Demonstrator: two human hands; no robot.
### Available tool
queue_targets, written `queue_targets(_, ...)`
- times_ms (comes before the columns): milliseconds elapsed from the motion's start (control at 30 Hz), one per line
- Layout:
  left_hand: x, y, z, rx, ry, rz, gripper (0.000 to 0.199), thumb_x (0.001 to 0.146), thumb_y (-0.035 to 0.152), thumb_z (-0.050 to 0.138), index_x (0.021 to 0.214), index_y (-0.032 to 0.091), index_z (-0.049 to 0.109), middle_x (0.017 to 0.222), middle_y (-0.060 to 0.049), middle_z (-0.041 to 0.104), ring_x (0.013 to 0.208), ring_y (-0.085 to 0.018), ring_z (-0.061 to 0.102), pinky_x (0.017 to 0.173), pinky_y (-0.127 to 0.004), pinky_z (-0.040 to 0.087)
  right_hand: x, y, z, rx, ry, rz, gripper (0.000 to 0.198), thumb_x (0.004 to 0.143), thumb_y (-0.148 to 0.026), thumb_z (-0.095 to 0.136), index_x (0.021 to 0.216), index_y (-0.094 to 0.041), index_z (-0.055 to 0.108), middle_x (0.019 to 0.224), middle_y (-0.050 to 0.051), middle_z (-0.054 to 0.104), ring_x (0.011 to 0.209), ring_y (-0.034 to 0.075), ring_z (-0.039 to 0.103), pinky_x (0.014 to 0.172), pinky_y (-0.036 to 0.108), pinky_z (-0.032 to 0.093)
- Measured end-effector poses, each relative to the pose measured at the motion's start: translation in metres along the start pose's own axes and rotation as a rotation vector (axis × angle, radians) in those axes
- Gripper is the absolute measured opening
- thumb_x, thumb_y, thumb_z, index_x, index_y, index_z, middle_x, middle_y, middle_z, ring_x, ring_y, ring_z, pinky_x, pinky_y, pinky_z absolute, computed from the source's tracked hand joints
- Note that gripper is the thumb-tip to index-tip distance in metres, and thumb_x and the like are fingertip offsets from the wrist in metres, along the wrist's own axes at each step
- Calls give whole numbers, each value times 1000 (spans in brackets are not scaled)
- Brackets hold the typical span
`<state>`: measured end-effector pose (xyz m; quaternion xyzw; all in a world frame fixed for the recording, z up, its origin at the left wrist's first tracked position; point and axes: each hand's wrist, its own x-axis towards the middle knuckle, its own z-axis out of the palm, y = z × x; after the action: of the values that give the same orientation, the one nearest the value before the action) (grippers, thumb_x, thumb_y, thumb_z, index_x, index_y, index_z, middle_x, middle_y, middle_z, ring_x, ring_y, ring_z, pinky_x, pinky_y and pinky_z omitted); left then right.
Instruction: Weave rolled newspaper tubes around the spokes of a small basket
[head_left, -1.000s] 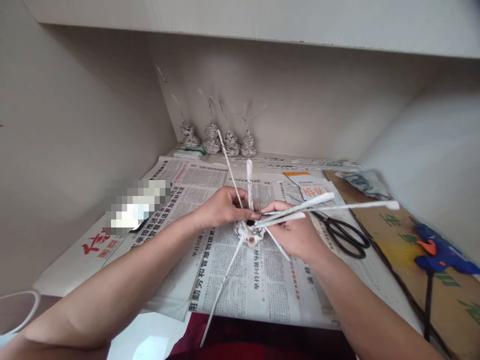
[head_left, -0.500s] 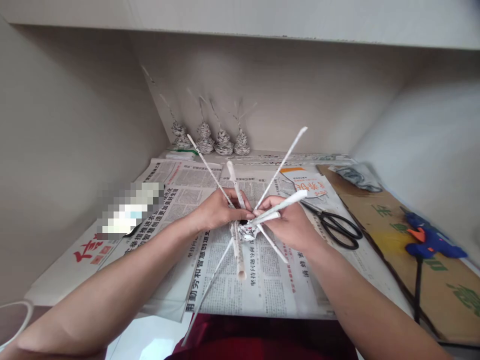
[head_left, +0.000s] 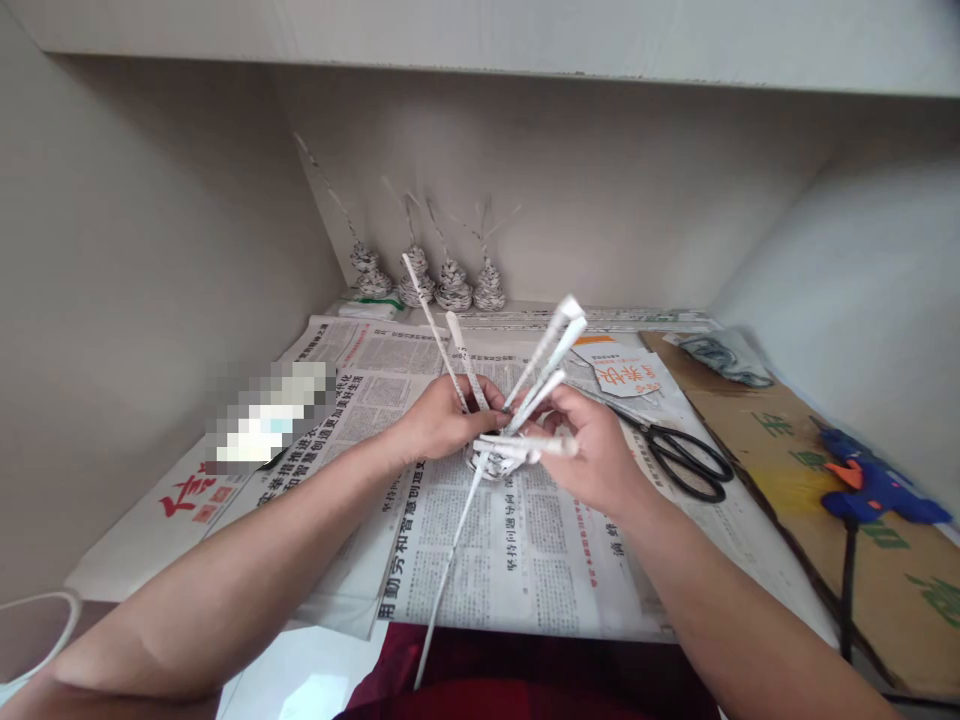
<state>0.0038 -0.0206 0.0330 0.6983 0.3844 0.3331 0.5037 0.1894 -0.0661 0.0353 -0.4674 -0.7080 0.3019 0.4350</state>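
Note:
A small woven piece of rolled newspaper (head_left: pixel 495 462) sits between my hands, with several paper tubes (head_left: pixel 559 345) sticking out of it at different angles. My left hand (head_left: pixel 454 415) is closed on its left side, thumb and fingers pinching the weave near the tube bases. My right hand (head_left: pixel 585 440) is curled at the right side, its fingers bent around the tubes there; a blurred tube lies across in front of it. One long thin tube (head_left: pixel 452 560) runs from the piece down toward my lap. The inside of the piece is mostly hidden.
Newspaper (head_left: pixel 480 570) covers the table. To the right lie black-handled scissors (head_left: pixel 686 462), cardboard (head_left: pixel 795 450) and a blue glue gun (head_left: pixel 877 480). Several woven gourd shapes (head_left: pixel 454 285) stand along the back wall, left of long paper tubes (head_left: pixel 600 318). A shelf (head_left: pixel 480 40) overhangs.
The right-hand tubes have swung up and closer together. The thick tube that pointed toward me now lies sideways to the right. My right hand has shifted slightly right; my left stays at the piece.

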Motion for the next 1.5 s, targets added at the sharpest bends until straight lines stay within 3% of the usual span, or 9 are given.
queue_targets(133,0,-4,6,3,87,-17,15,73,27,70,78,14,62,63,1,64,55,-10,57,51,-21,44,1,-3,-4,-118,59,-43,15,76,-17,62,90,-21,64,93,4,69,87,19,63,76,31,47)
queue_targets(300,-1,-6,14,-46,122,-21,16,72,26,72,77,14,62,66,0,65,57,-10,58,52,-21,45,3,-4,-7,-94,63,-18,9,79,-19,61,86,-21,66,82,2,68,75,16,62,70,29,47)
queue_targets(400,1,-7,17,-80,150,-56,17,70,26,73,74,14,61,63,1,63,54,-10,56,50,-21,43,4,-1,-8,-1,4,86,3,80,-22,60,82,-21,62,71,0,66,65,14,61,63,27,46)
queue_targets(500,2,-7,20,-119,178,-66,17,68,22,74,72,13,61,62,0,63,54,-9,55,50,-21,43,5,7,-10,166,-8,216,9,78,-26,63,76,-20,56,66,-1,65,59,14,60,57,26,45)
queue_targets(800,1,-6,23,-187,168,-58,16,70,21,75,73,12,61,64,-1,65,56,-9,58,54,-22,45,11,11,-10,451,21,439,21,67,-29,72,70,-19,54,60,-2,65,57,16,64,59,29,48)
queue_targets(967,2,-6,23,-242,156,-6,15,69,19,75,73,12,61,68,-2,67,60,-10,60,58,-25,48,10,13,-6,528,53,403,27,64,-30,74,73,-20,51,65,-2,67,61,17,67,61,31,52)
queue_targets(1167,3,-9,22,-316,164,-15,18,68,19,75,72,12,59,69,-1,67,60,-11,61,57,-24,48,10,22,-7,418,49,336,27,69,-35,73,79,-21,52,67,-2,66,63,18,68,63,33,55)
queue_targets(1500,1,-6,21,-290,126,-32,18,67,18,75,72,13,58,65,0,64,58,-10,60,56,-25,46,11,11,-18,214,-211,336,17,74,-27,71,87,-18,67,77,4,73,72,19,69,67,33,57)
